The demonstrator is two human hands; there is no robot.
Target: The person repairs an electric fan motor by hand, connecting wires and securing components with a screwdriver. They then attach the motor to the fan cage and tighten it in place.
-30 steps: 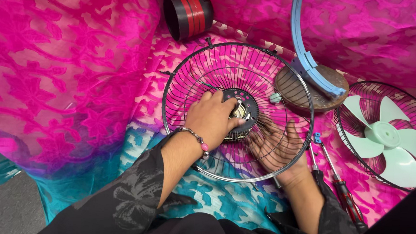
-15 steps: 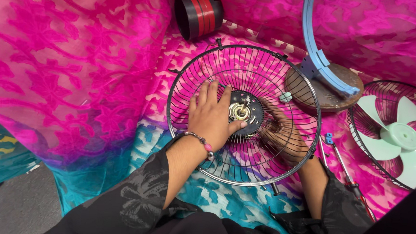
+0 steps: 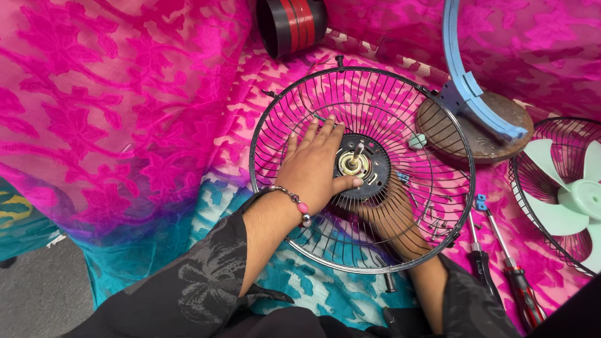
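Observation:
A round black wire fan guard [image 3: 286, 113] lies tilted over a pink and teal cloth, with a black motor hub [image 3: 372, 167] and brass shaft at its centre. My left hand [image 3: 312, 166] rests flat inside the guard, fingers spread, thumb touching the hub's lower edge. My right hand [image 3: 390, 218] is underneath the guard, seen through the wires, cupping the motor from below. A bead bracelet is on my left wrist.
A pale green fan blade [image 3: 587, 198] sits in a second guard [image 3: 532, 195] at right. A blue curved stand on a brown round base [image 3: 480, 141] lies behind. A black and red cylinder [image 3: 291, 21] sits at the back. Two screwdrivers [image 3: 514, 269] lie at right.
My left hand has slid left off the hub centre, uncovering the brass shaft. The view shifted so the guard sits more to the right.

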